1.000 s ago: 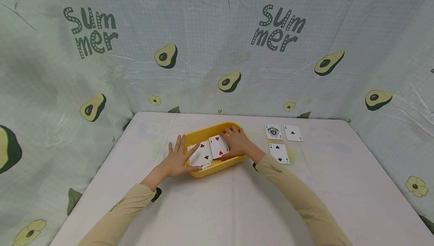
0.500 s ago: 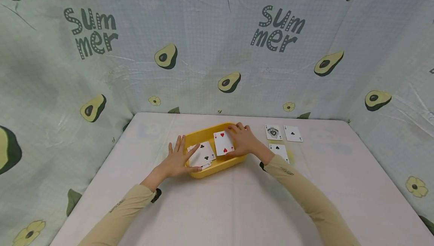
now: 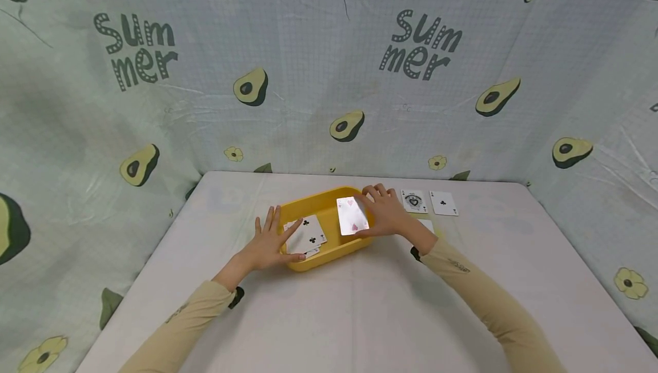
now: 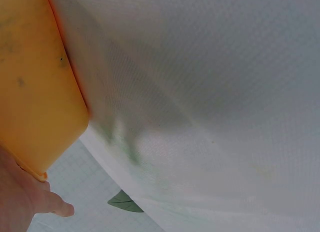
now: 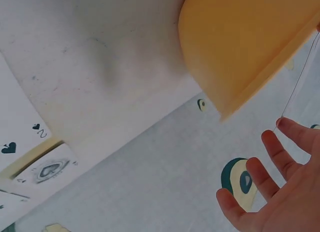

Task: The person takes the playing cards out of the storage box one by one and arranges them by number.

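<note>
In the head view a yellow tray [image 3: 307, 197] lies angled on the table. My left hand [image 3: 264, 245] rests with spread fingers on its left end, the thumb reaching over the near rim. My right hand [image 3: 388, 213] pinches a two of hearts [image 3: 350, 216] by its edges above the tray's right part. Glare whitens that card's face; the right wrist view catches the card [image 5: 301, 76] nearly edge-on. Inside the tray's left half lies a two of clubs [image 3: 307, 235] with other cards partly under it. The left wrist view has the tray's outer wall [image 4: 40, 81] and part of the left hand [image 4: 22, 199].
Right of the tray lie an ace of spades [image 3: 413, 201] and an ace of clubs [image 3: 444, 203]. A two of spades [image 5: 10, 127] lies nearer, mostly hidden by the right hand in the head view. A printed cloth [image 3: 298, 47] hangs behind the table [image 3: 329, 327].
My right hand has moved right, lifting the two of hearts away from the two of clubs toward the tray's right end. The left hand has stayed in place.
</note>
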The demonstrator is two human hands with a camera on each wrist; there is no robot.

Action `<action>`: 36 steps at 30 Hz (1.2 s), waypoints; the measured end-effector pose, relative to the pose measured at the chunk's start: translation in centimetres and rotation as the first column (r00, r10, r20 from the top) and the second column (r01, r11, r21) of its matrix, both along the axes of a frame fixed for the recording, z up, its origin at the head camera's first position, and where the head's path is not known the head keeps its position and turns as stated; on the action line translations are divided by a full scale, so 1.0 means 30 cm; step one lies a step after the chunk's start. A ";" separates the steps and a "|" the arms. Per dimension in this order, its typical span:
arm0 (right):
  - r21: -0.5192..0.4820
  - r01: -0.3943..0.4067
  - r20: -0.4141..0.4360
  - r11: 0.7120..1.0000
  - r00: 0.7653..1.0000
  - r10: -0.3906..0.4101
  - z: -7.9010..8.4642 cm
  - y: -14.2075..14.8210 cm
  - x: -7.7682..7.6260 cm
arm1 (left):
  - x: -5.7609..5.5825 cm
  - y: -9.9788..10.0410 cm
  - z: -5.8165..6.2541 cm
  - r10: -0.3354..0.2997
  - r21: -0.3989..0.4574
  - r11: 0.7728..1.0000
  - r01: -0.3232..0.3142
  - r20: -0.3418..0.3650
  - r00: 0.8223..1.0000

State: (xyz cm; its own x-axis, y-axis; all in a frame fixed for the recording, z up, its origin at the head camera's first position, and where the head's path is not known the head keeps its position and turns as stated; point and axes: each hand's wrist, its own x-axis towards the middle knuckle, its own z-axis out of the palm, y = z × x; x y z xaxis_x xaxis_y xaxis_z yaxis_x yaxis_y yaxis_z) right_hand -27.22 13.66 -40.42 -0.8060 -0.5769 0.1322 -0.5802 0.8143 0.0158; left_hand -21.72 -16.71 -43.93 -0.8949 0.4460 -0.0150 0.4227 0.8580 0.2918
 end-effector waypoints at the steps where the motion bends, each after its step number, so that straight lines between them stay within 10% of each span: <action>1: -0.003 0.002 -0.006 1.000 1.000 -0.002 0.001 0.008 0.003 | 0.000 -0.001 0.000 -0.001 0.000 1.000 0.001 0.001 1.000; 36: -0.040 0.065 -0.077 0.997 0.995 -0.068 -0.001 0.293 0.098 | 0.003 -0.002 0.008 -0.005 -0.033 0.999 0.005 0.018 1.000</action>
